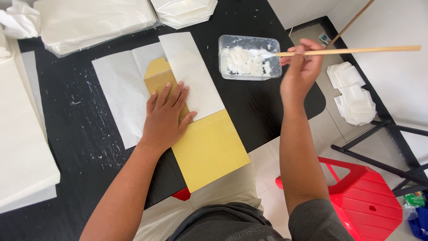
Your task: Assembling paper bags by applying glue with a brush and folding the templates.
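My left hand [167,116] lies flat, fingers spread, on a yellow board [209,149] that sticks out over the near edge of the black table [76,129]. A white paper sheet [122,85] is partly folded over the board's far end. My right hand [299,71] grips a long thin wooden stick [356,50]. The stick's tip rests in white paste inside a clear plastic tub [249,57] at the table's far right.
Stacks of white paper [93,20] sit along the far edge, and another pile [22,147] lies at the left. Folded white pieces [354,93] lie on the tiled floor at right. A red plastic stool [361,201] stands near my right elbow.
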